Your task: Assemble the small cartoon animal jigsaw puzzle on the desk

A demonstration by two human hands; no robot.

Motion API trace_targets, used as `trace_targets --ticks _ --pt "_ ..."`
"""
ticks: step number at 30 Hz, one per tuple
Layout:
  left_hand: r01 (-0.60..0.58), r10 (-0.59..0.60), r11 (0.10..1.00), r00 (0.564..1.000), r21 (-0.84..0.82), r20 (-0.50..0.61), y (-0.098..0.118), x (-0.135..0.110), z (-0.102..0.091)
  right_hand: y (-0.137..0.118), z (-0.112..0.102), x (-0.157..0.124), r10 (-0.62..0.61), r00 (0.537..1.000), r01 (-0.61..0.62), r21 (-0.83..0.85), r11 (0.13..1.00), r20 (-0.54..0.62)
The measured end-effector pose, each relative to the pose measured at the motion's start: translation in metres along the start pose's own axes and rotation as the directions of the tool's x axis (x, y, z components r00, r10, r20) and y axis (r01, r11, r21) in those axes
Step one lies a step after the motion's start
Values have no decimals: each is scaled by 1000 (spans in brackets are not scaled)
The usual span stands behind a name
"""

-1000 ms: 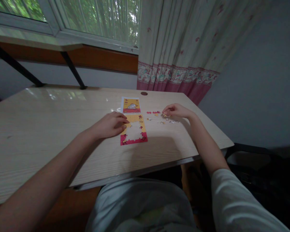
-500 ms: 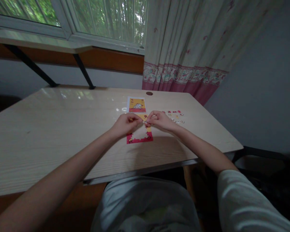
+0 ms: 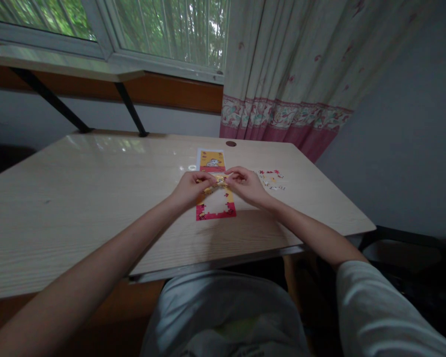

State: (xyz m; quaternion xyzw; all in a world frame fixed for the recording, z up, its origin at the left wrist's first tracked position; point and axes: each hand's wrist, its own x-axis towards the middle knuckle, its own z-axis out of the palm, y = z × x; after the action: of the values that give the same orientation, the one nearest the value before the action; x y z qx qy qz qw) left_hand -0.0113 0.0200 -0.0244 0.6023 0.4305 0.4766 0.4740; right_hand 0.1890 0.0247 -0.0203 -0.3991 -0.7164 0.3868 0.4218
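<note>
A partly assembled jigsaw puzzle [image 3: 217, 216] lies on the table, its red and yellow border surrounding an open middle where the tabletop shows. Over its upper edge, my left hand [image 3: 193, 187] and my right hand [image 3: 247, 184] come close together with fingertips pinched. Between them is a small yellowish puzzle piece [image 3: 220, 180], gripped from both sides; its outline is partly hidden by the fingers, and I cannot tell whether it is one piece or some joined ones. Just beyond the hands lies a picture card [image 3: 211, 160] with a white animal on yellow and red.
Several loose puzzle pieces [image 3: 271, 180] are scattered right of my right hand. The wooden table [image 3: 96, 208] has a round cable hole [image 3: 231, 144] near its back edge. Behind it hang a curtain [image 3: 282, 111] and a window. A black-legged shelf stands at the back left.
Both hands have risen slightly and shifted a little away from me, toward the picture card. More of the yellowish piece shows between the fingertips. The loose pieces stay where they were.
</note>
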Motion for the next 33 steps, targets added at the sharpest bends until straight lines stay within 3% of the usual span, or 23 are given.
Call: trace_targets --ticks 6,14,23,28,33 --pt "4 -4 1000 1000 -11 -6 2 0 0 -7 -1 -4 -67 998 65 -264 962 2" --pt "1 -1 998 1000 -61 4 -1 1 1 -2 -2 -3 -356 933 344 -425 837 52" --pt "-25 26 997 999 -73 21 -6 5 0 -6 -1 -4 -374 913 407 -436 803 164" --pt "-13 20 998 995 -67 100 -4 3 -1 -4 0 -5 -378 916 393 -473 788 132" --pt "-21 30 992 997 -124 69 -1 3 0 -5 1 -5 -389 911 403 -497 768 138"
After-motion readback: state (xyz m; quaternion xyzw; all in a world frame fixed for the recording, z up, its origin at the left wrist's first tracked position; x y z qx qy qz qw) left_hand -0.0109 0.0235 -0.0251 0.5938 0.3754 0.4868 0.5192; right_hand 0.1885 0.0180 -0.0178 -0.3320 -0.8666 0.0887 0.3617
